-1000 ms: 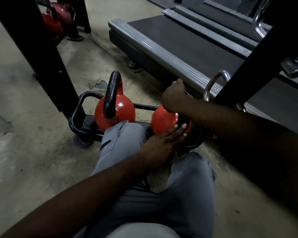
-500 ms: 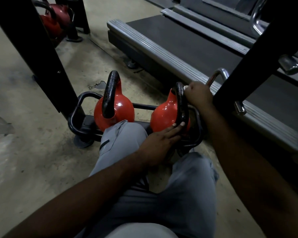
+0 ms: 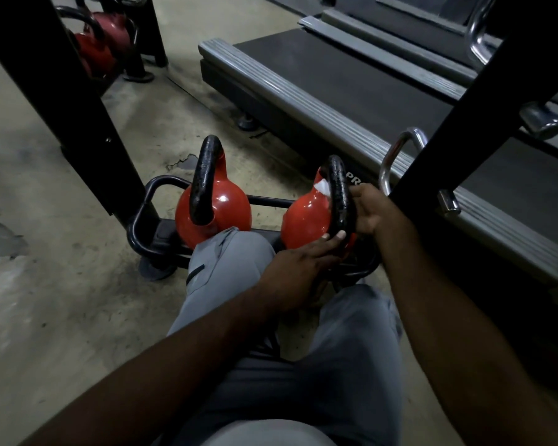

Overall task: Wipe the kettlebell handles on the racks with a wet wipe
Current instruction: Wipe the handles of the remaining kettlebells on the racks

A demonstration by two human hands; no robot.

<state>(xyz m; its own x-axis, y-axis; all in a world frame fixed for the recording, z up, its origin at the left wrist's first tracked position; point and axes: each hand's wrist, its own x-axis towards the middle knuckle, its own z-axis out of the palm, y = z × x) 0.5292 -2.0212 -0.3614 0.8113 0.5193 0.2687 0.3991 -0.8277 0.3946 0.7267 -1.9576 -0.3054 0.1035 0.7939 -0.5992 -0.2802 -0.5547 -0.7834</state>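
Head: right hand (image 3: 368, 207) lower on handle (image 3: 337, 188)

A treadmill (image 3: 351, 88) lies along the right, its dark belt edged by a ribbed grey side rail (image 3: 303, 101), with one round foot (image 3: 247, 123) on the floor. A second treadmill (image 3: 416, 37) sits just behind it. A chrome handle (image 3: 388, 162) loops up in front of the rail. The concrete floor (image 3: 45, 317) is scuffed, with a chipped patch (image 3: 0, 239) at the left. Grey trousers (image 3: 232, 268) fill the foreground.
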